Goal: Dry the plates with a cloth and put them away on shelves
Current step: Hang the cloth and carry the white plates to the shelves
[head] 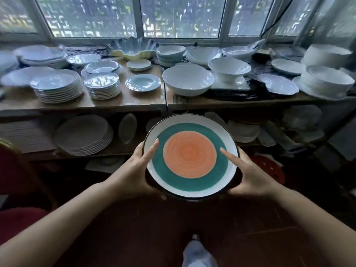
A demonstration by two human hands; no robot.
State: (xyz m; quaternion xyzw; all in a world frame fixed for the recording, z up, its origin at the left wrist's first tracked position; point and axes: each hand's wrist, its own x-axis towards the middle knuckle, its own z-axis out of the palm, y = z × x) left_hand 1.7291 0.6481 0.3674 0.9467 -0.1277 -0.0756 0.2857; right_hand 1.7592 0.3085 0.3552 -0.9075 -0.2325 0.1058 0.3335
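The person's left hand (134,166) and right hand (248,174) clamp opposite rims of the coloured plate (189,157), thumbs on top, keeping it level just below the bench (134,102), probably for shelving.

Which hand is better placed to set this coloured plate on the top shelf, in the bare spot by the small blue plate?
Left, marginally. Both the left hand and right hand grip the coloured plate, but the small blue plate lies up and left, on the left hand's side.

Crockery storeroom, wooden shelves (146,105) under windows (181,16), stacked white plates (57,87), bowls (187,79)
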